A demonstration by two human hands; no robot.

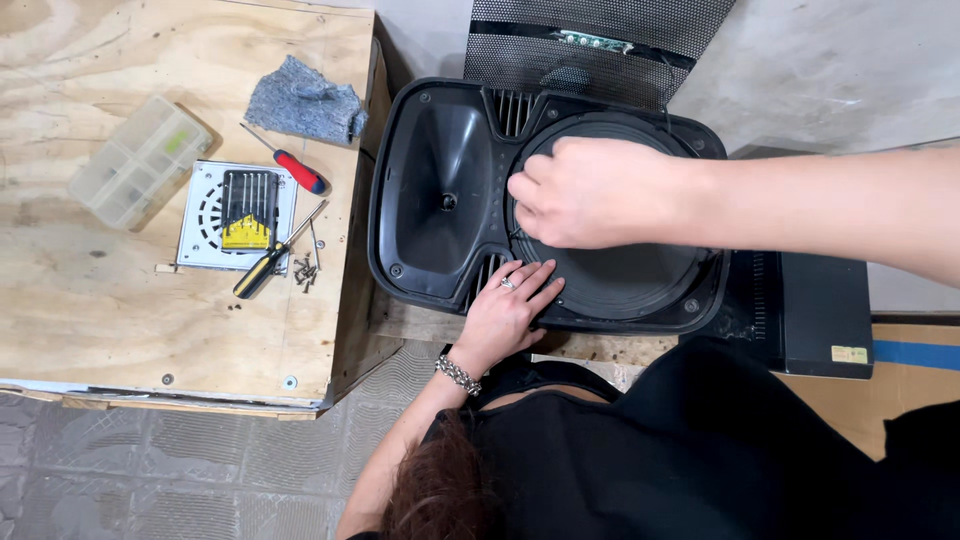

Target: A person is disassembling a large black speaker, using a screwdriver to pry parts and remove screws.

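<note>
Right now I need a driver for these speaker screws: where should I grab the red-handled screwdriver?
Grip the red-handled screwdriver by its fat handle, coming from the speaker cabinet side: the handle end lies free nearest there, the thin shaft points away.

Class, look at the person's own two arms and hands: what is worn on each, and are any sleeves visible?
The left hand has a silver ring on one finger and a silver chain-like bracelet at the wrist. The right hand shows no jewellery. No sleeve shows on either forearm. The person wears a black top.
</note>
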